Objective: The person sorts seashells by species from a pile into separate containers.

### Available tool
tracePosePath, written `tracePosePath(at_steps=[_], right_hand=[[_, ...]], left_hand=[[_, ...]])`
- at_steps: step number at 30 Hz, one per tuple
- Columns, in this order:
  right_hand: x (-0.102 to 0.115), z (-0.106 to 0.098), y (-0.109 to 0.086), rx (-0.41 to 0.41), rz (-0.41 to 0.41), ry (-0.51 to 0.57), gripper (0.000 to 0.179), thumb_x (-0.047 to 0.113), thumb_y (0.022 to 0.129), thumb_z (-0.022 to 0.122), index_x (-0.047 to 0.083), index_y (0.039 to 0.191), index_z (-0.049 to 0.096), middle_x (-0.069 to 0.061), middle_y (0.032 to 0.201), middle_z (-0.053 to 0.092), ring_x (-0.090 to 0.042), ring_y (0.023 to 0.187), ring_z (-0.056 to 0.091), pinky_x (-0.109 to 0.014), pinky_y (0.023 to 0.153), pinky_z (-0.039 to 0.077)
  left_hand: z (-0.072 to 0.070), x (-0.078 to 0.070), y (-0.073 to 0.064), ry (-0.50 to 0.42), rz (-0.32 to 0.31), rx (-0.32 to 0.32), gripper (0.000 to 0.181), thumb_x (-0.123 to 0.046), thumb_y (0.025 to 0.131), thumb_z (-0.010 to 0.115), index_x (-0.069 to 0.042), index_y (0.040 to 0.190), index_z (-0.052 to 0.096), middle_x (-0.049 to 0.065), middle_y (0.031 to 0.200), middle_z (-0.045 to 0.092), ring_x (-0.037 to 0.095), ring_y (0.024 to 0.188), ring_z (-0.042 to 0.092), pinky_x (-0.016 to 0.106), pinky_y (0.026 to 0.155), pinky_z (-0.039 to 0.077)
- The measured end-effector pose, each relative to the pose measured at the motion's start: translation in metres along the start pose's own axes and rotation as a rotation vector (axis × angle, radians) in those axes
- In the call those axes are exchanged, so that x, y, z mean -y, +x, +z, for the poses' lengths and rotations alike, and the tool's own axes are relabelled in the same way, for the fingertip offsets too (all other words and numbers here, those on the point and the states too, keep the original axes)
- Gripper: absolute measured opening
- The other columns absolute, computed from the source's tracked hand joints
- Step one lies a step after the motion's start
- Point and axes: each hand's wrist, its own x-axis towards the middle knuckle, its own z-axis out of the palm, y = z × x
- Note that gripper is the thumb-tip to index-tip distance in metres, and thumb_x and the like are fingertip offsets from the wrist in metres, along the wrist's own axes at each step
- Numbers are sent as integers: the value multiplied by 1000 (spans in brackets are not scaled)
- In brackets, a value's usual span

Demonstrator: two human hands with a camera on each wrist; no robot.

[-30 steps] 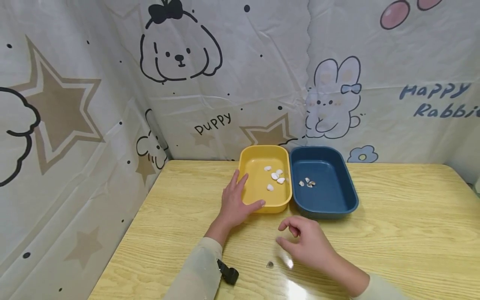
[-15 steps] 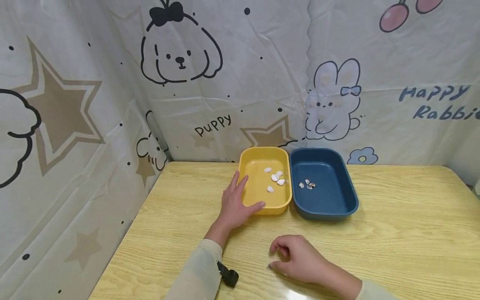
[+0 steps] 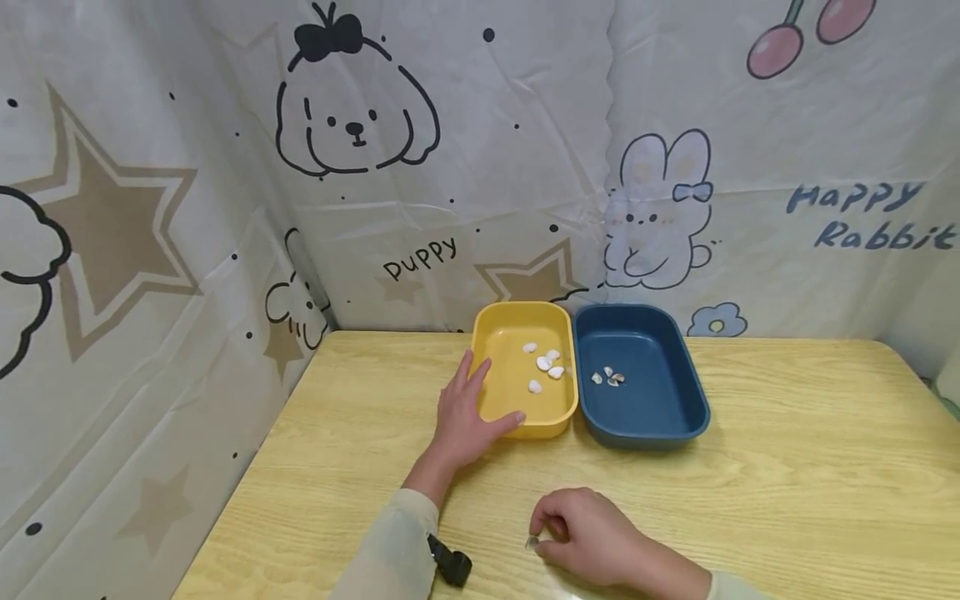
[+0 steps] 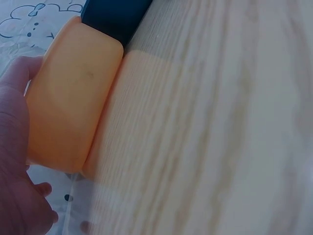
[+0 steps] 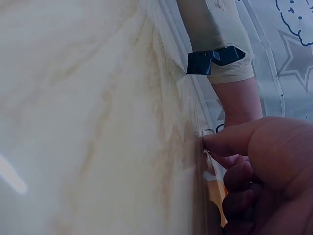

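Observation:
In the head view my left hand (image 3: 463, 423) rests at the near left corner of a yellow tray (image 3: 525, 427), fingers spread and straight along its left side, thumb over the front rim. Several small white shells (image 3: 543, 363) lie inside that tray. Touching it on the right is a dark blue tray (image 3: 651, 440), which contains several smaller brownish shells (image 3: 615, 379). Nearer the front, my right hand (image 3: 588, 537) is low at the table, thumb and index finger pinching a tiny greyish shell (image 3: 532, 542). Its other fingers are curled in.
The wooden table (image 3: 810, 467) extends to both sides of the trays. Behind it hangs a pale printed cloth (image 3: 525, 167), which also covers the left side. A black wrist device (image 3: 452, 565) is strapped over my left sleeve.
My right hand has come down and toward me, from in front of the trays to the greyish shell on the table, and now pinches it. My left hand stays on the yellow tray.

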Motion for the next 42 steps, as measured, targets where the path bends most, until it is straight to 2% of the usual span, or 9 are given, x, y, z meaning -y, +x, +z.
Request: tracePosePath(at_steps=[7, 17, 26, 31, 35, 42], right_hand=[[3, -1, 1, 18, 4, -17, 14, 19, 84, 78, 28, 89, 68, 17, 63, 43, 1, 57, 41, -23, 58, 39], [2, 1, 2, 27, -45, -13, 14, 20, 86, 78, 30, 90, 69, 18, 65, 43, 1, 60, 43, -23, 62, 41], [0, 2, 1, -5, -66, -14, 15, 31, 84, 81, 31, 85, 66, 17, 63, 44, 2, 56, 41, -22, 57, 39], [-4, 2, 0, 15, -108, 10, 18, 17, 85, 79, 31, 93, 70, 18, 65, 44, 4, 57, 40, -20, 57, 39], [-6, 2, 0, 14, -136, 8, 23, 11, 84, 76, 31, 93, 72, 19, 65, 43, 5, 57, 40, -18, 56, 39], [-5, 4, 1, -20, -67, -15, 18, 22, 81, 82, 31, 88, 68, 18, 62, 42, 3, 55, 39, -21, 58, 40]], left_hand=[[-2, 0, -1, -15, -10, -5, 98, -57, 79, 76, -17, 157, 34, 0, 167, 6, 32, 148, 15, 56, 115, 7], [-2, -3, -1, -28, -13, -1, 97, -57, 79, 77, -17, 157, 35, 0, 167, 6, 33, 148, 15, 57, 115, 7], [-2, -1, -2, -18, -11, 1, 97, -57, 80, 77, -17, 157, 35, 0, 167, 6, 32, 148, 15, 57, 115, 7], [-1, -1, -2, -19, -18, 5, 96, -57, 80, 77, -17, 157, 35, 0, 167, 6, 32, 148, 15, 56, 115, 7], [-1, -1, -2, -12, -18, 3, 95, -56, 80, 77, -17, 156, 36, 0, 167, 6, 32, 148, 15, 56, 115, 7], [1, 1, -1, -12, -13, -1, 95, -57, 80, 77, -17, 156, 36, 0, 167, 6, 32, 148, 15, 56, 115, 8]])
